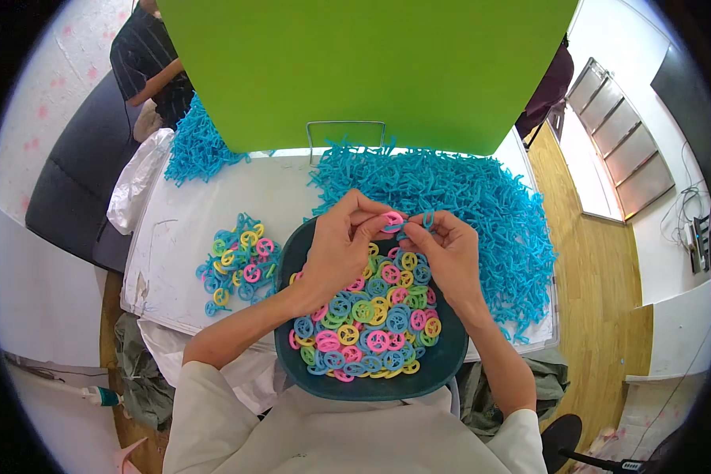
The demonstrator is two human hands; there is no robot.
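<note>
Over the far rim of a dark green tub (292,257), my two hands meet with their fingertips close together. My left hand (341,245) pinches a small pink plastic wheel (390,217). In my right hand (452,249), thumb and fingers close on a small blue plastic piece (428,220), held right beside the wheel. Many little spoked wheels (378,341) in pink, yellow, green and blue fill the tub. Behind and to the right spreads a large heap of blue plastic pieces (482,197). Left of the tub lies a smaller pile of wheels with blue pieces (241,257).
A tall green board (371,71) stands across the back of the white table (174,229), with a metal wire loop (346,123) at its foot. Another blue heap (201,146) lies far left, near another person's arm (158,83). A white plastic bag (138,186) hangs at the left edge.
</note>
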